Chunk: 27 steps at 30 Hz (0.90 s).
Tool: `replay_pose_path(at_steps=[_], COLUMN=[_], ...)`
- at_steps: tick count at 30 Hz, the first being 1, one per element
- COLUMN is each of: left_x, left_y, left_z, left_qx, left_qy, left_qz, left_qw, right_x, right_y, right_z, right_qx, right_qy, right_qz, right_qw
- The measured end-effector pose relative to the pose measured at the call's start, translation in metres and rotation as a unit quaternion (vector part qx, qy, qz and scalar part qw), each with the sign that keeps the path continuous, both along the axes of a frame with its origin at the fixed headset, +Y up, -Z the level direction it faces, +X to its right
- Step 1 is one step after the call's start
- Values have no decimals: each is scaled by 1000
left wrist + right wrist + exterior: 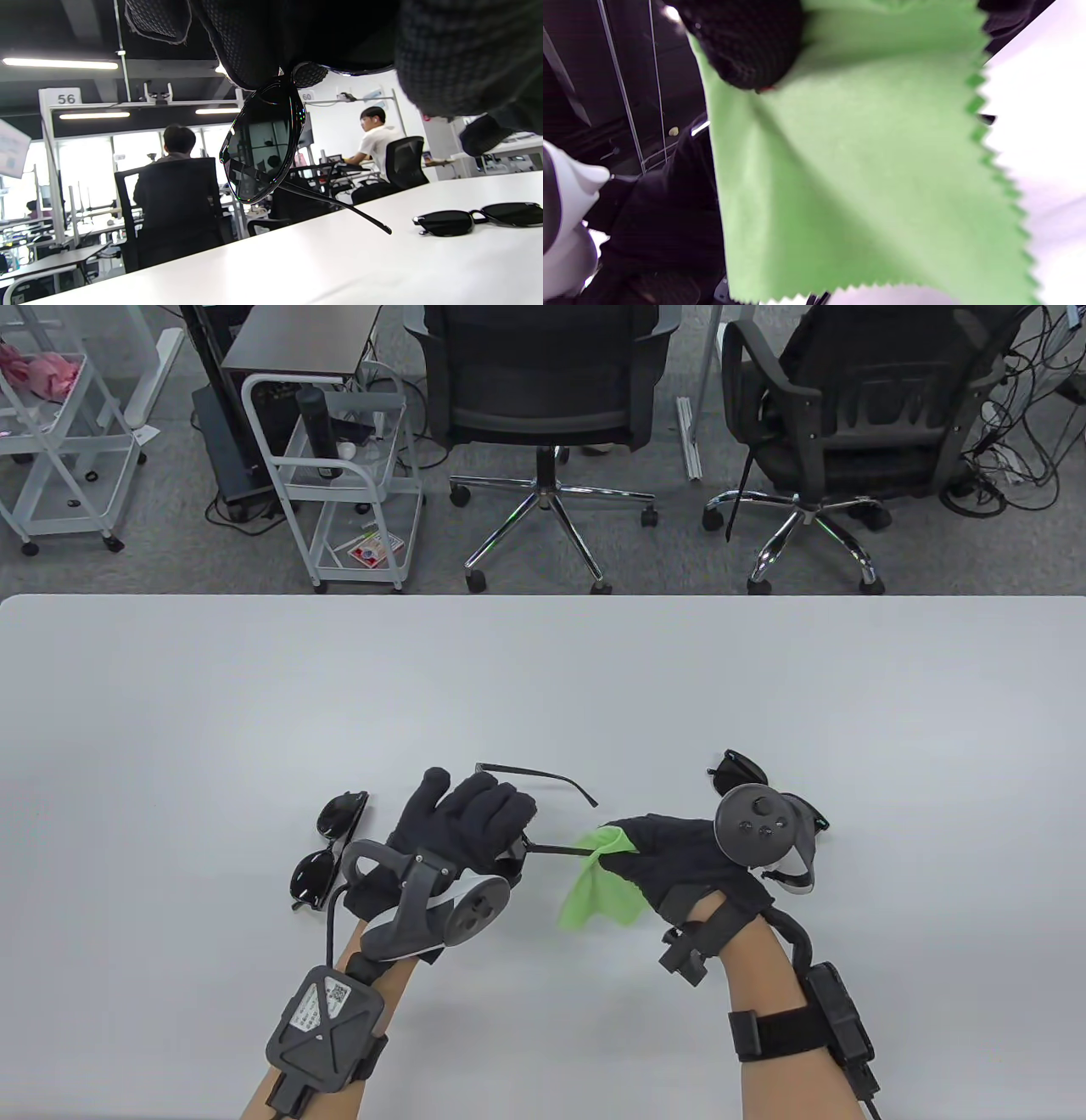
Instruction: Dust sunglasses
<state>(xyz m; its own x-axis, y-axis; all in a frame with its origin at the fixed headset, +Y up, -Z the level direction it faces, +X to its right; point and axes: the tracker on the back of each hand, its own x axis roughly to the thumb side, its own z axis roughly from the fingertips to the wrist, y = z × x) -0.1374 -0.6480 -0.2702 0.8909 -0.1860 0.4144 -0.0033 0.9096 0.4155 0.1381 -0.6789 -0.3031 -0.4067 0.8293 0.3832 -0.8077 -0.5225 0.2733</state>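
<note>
The left hand [462, 823] holds a pair of black sunglasses [261, 146] up off the table [543, 687], gripping the frame at its top, so that one dark lens hangs below the fingers in the left wrist view. Both temple arms are unfolded; one [536, 775] sticks out toward the far edge of the table, the other [556, 848] points across at the right hand [679, 857]. That hand pinches a green cleaning cloth [598, 886] around the tip of this second arm, and the rest of the cloth hangs loose below the fingers, above the table near its front edge.

So the dusting looks to be under way on this pair, at the temple arm. I cannot tell whether its lenses have been wiped yet.

Two more pairs lie on the table: one [327, 848] just left of the left hand, folded flat, and another [740, 772] beyond the right hand, partly hidden by the tracker. Nothing shows whether either has been done; if not, most of the job remains.
</note>
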Motion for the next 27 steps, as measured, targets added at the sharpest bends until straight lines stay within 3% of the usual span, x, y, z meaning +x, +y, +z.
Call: replay_pose_path(at_steps=[6, 10, 16, 21, 26, 27], left_x=[-16, -20, -28, -38, -46, -47], left_y=[-3, -5, -15, -26, -41, -43], left_z=[-8, -13, -24, -32, -36, -36], left_qx=[-67, -133, -233, -319, -406, -413], left_qy=[-8, -29, -15, 29, 56, 56], left_qz=[66, 119, 199, 300, 393, 400], left_qw=[996, 984, 952, 899, 823, 816], right_x=[11, 11, 15, -10, -56, -62], right_y=[-1, 6, 23, 40, 43, 42], right_z=[0, 5, 19, 32, 48, 49], right_qx=[-10, 14, 119, 213, 316, 325], right_qy=[-25, -58, -161, -144, -112, -108], right_qz=[-45, -43, -59, 23, 204, 225], right_qw=[999, 997, 978, 966, 920, 912])
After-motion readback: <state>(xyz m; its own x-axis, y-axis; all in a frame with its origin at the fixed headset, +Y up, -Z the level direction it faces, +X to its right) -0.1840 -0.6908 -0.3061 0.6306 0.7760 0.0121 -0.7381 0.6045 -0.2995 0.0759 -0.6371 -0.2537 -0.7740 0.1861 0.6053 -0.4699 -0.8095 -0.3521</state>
